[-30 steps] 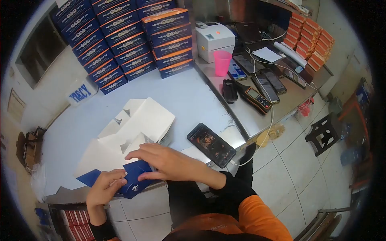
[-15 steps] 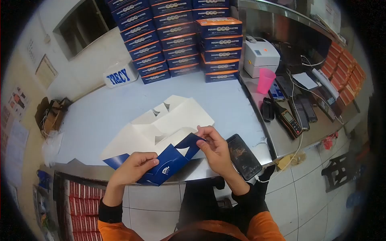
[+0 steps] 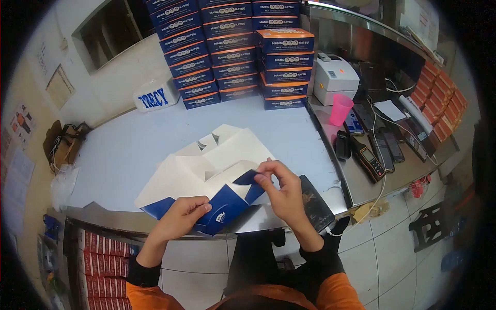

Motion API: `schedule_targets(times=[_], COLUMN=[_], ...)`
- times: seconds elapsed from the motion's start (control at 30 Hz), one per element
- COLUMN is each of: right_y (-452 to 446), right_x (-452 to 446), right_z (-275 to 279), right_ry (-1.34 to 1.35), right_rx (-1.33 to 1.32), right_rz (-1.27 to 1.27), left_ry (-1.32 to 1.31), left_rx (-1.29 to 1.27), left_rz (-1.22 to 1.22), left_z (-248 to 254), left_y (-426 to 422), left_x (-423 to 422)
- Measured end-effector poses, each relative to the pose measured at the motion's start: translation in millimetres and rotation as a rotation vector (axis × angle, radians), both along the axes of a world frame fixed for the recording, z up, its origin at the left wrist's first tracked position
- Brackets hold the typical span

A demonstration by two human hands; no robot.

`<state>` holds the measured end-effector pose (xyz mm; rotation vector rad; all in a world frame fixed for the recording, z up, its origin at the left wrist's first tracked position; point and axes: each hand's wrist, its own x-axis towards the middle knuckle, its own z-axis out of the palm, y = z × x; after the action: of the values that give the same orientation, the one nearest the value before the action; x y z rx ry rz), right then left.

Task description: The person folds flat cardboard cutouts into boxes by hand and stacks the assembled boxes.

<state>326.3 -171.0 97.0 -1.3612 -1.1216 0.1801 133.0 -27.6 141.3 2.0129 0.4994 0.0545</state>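
Observation:
A partly folded cardboard box [image 3: 222, 206], blue outside and white inside, lies at the front edge of the pale table [image 3: 119, 155]. Its white inner panels spread away from me. My left hand [image 3: 183, 214] pinches the blue front wall near its left part, thumb on top. Between the thumb and fingers of my right hand [image 3: 279, 188] is a blue side flap [image 3: 245, 177] of the same box, raised and curled. The fingertips hide part of the flap. Beside my right hand lies a dark phone [image 3: 316, 204] with a white cable plugged in.
Tall stacks of folded blue and orange boxes [image 3: 230, 54] stand at the back. To the right, a steel counter holds a white label printer [image 3: 336, 80], a pink cup [image 3: 341, 109], a handheld meter [image 3: 369, 157] and several phones. Red boxes [image 3: 103, 263] are stacked below left.
My right hand has shifted slightly right and down, and the flap in it has tilted inward over the white interior. My left hand keeps its pinch. The camera view has moved a little.

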Motion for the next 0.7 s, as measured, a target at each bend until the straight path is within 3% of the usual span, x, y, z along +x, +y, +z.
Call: schedule_targets(times=[0.07, 0.1, 0.17, 0.27, 0.3, 0.33, 0.4, 0.43, 0.53, 0.6, 0.7], right_y=[6, 8, 9, -3, -7, -9, -7, -5, 0, -1, 0], right_x=[-2, 0, 9, 15, 11, 1, -23, -31, -31, -33, -34], right_z=[-15, -19, -24, -13, -1, 9, 20, 18, 14, 12, 13], right_ry=[0.429, 0.428, 0.313, 0.12, -0.078, -0.079, -0.368, -0.357, -0.324, -0.413, -0.422], right_rx=[0.218, 0.218, 0.396, 0.239, 0.154, 0.154, -0.025, 0.051, 0.117, 0.026, -0.01], right_rz=[0.093, 0.094, 0.337, 0.527, 0.52, 0.517, 0.264, 0.077, 0.077, 0.322, 0.344], left_ry=[-0.036, -0.038, 0.008, 0.048, 0.047, 0.011, -0.024, -0.007, 0.02, -0.046, -0.055], left_rx=[0.017, 0.017, 0.08, 0.085, 0.086, 0.145, 0.2, 0.193, 0.141, 0.139, 0.073], left_rz=[0.026, 0.027, 0.034, -0.014, -0.016, -0.097, -0.182, -0.166, -0.168, -0.181, -0.108], left_z=[0, -1, -3, 5, 3, -3, -4, 2, 8, 3, 11], left_y=[1, 3, 4, 3, 1, -1, -4, -5, -4, -3, -8], left_x=[-1, -1, -1, -1, 0, 1, 1, 2, -1, -5, -6])
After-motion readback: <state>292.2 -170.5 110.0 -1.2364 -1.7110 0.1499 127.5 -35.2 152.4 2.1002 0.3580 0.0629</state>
